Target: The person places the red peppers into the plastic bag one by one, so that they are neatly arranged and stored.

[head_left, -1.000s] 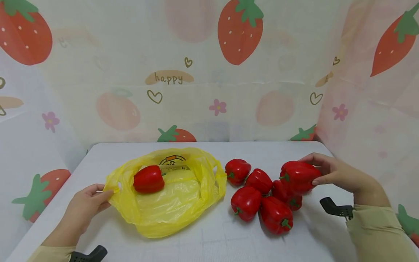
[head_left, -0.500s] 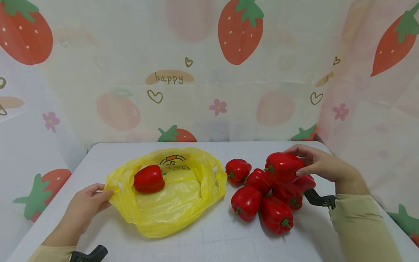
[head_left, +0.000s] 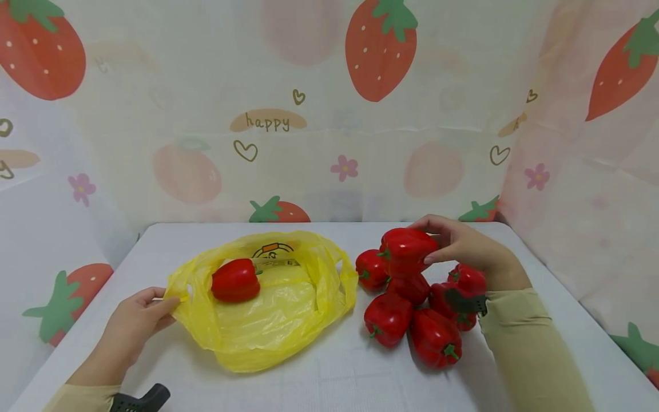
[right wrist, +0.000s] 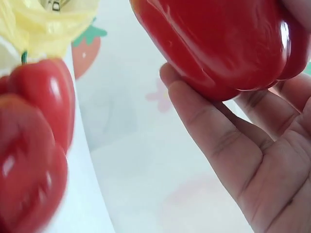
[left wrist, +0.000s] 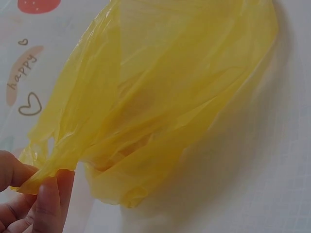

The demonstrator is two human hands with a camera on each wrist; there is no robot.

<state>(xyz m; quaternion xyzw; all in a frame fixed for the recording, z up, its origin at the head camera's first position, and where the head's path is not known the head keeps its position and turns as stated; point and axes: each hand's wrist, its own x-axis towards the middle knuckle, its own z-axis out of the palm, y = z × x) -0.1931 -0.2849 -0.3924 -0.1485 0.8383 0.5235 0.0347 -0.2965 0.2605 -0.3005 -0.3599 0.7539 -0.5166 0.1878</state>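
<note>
Sleeve [head_left: 82, 399], pale tan, lower left; one black wrist fitting [head_left: 146, 399] beside its cuff. Left hand [head_left: 139, 323] next. Grip narrow: thumb and fingers pinch a gathered strip at the left edge of one yellow bag [head_left: 273, 343]. Bag on white table [head_left: 355, 386], mouth spread wide toward the head camera. Inside it, one bagged pepper [head_left: 235, 280], red, lying on its side by the left wall, green stem to the right.

Right of the bag, a cluster of six loose peppers [head_left: 388, 319] on the table, all red. Count by position: one at upper left just beside the bag's edge, one lower left, one in the middle partly hidden, one nearest the front, two at right partly behind the other wrist fitting [head_left: 482, 305].

Above the cluster's upper left, one held pepper [head_left: 408, 250], stem pointing left. Right hand [head_left: 468, 247] curled round it from the right, thumb on the near side. Right wrist view shows a gap between it and the peppers at left. Peppers total: eight.

Second sleeve [head_left: 530, 349] at far right.

Backdrop [head_left: 309, 189] behind: seven printed red strawberries in head view.
</note>
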